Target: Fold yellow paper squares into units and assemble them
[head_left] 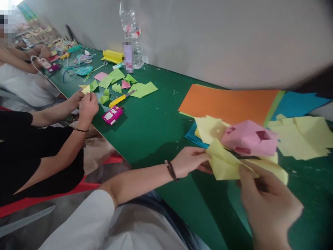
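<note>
My left hand [191,161] is pinched nearly closed on the left edge of a folded yellow paper piece [223,163]; my right hand [270,205] pinches the right end, thumb on top, hiding part of it. Piece is held up over the near edge of the green worktop [153,139]. One pale yellow paper piece [275,168] behind the right fingers; can't tell if it's joined.

Just beyond: one pink folded paper form with dark square openings [249,140], in the way, blocking my view of sheets behind. Around it: one large orange paper sheet [229,102], blue paper [301,104] showing in two spots, one pale yellow paper pile [304,135] right, pale yellow sheets [209,126] left; overlaps, no exact count.

Farther left: one yellow-handled cutter [117,101], one small magenta box [112,115], several light green paper pieces [142,89], two small pink ones [101,76], one clear plastic bottle [139,52] by the wall. Co-worker's two hands [88,106] hold a small yellow paper [85,89], well apart from mine.
</note>
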`<state>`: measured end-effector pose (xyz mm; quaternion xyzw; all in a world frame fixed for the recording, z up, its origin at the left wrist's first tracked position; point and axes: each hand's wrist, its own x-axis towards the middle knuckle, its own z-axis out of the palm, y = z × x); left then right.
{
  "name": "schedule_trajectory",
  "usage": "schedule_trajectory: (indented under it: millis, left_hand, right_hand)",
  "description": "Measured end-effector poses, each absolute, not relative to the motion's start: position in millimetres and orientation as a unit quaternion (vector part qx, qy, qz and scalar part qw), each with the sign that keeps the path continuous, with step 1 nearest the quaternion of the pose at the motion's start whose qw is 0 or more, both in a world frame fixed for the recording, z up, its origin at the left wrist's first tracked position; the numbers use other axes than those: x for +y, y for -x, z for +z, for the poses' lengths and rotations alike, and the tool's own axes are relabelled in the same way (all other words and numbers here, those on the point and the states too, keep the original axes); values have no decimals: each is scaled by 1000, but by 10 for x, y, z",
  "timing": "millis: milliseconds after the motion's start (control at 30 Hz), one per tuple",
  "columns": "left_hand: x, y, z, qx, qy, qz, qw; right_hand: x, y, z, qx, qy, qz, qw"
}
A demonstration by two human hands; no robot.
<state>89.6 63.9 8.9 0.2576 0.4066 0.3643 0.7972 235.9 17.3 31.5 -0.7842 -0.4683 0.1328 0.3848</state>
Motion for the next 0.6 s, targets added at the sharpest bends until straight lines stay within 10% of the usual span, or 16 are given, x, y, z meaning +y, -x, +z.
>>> schedule_trajectory:
  millis: [600]
  left_hand:
    - [605,-884,130,400,-314,365,780]
  right_hand:
    - [152,-2398,211,-646,678,51,349]
